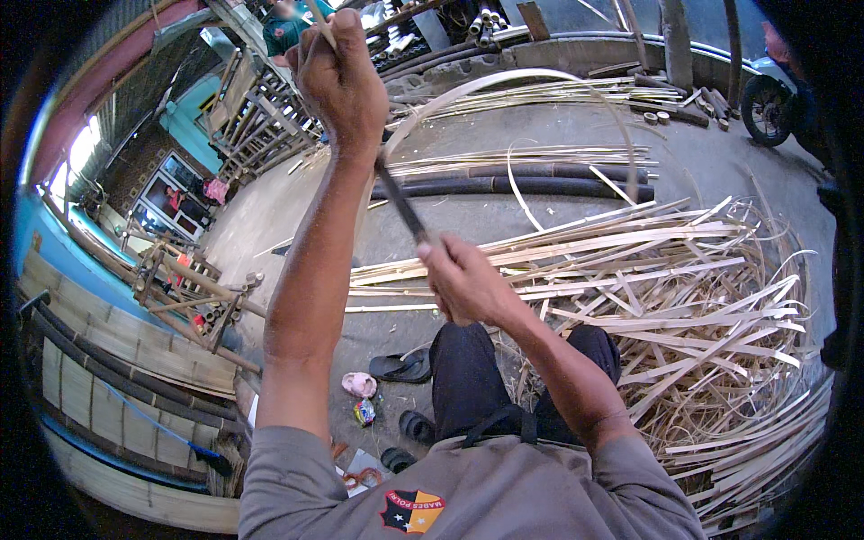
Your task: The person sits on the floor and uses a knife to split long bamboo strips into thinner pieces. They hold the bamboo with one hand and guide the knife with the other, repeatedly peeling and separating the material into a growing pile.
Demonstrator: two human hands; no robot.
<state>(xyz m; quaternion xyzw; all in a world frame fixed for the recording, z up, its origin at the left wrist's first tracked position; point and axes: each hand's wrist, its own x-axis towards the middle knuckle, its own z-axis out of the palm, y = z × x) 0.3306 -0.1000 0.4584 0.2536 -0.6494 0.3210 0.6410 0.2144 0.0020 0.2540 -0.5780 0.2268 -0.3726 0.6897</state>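
High up in front of me, my left hand [340,79] is closed in a fist around a thin bamboo strip [322,22], whose end sticks up above the fingers. A long pale strip [504,76] bends in a wide arc over the floor to the right; it appears to be part of the same piece, though my forearm hides the join. My right hand [463,279], lower and nearer my lap, grips a knife [401,200] by its handle. The dark blade points up and left, its tip close to my left wrist and the bent strip.
Split bamboo strips [576,243] and a heap of curly shavings [702,333] cover the floor at right. Dark bamboo poles [540,186] lie farther off. Sandals [400,366] rest by my legs, a bamboo frame [193,288] stands left, and another person [286,34] is at the back.
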